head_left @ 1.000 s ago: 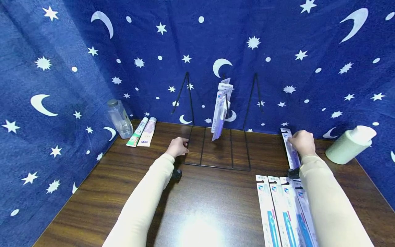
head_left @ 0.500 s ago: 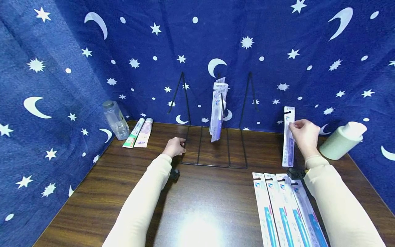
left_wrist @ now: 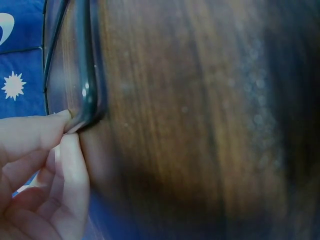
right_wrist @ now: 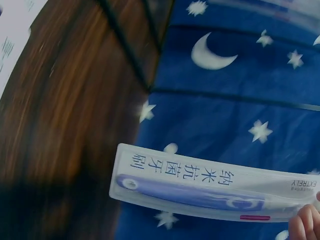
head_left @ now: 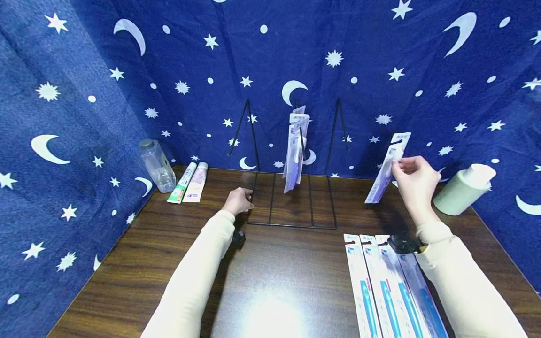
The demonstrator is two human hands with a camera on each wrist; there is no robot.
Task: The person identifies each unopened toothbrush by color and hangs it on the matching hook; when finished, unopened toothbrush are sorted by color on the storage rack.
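My left hand (head_left: 238, 201) pinches the left side of a black wire display rack (head_left: 291, 226); in the left wrist view thumb and finger meet on the wire (left_wrist: 86, 75). Hanging from the rack's middle hook are several purple packaged toothbrushes (head_left: 294, 157). To the rack's right, my right hand (head_left: 416, 180) holds up another packaged purple toothbrush (head_left: 383, 172) near its upper end, tilted, its lower end toward the rack. The right wrist view shows that toothbrush (right_wrist: 200, 192) in its clear pack, with fingertips (right_wrist: 306, 222) at one end.
Several packaged blue toothbrushes (head_left: 367, 291) lie in a row at front right. A pale green bottle (head_left: 460, 192) with a white top stands at the right. At the back left are a clear bottle (head_left: 158, 166) and two toothpaste tubes, one green-and-white (head_left: 181, 184), one pale pink (head_left: 196, 184).
My right hand has lifted the purple toothbrush off the table, raised it upright, then tilted its lower end leftward. The left hand stays on the rack. The head view has shifted slightly.
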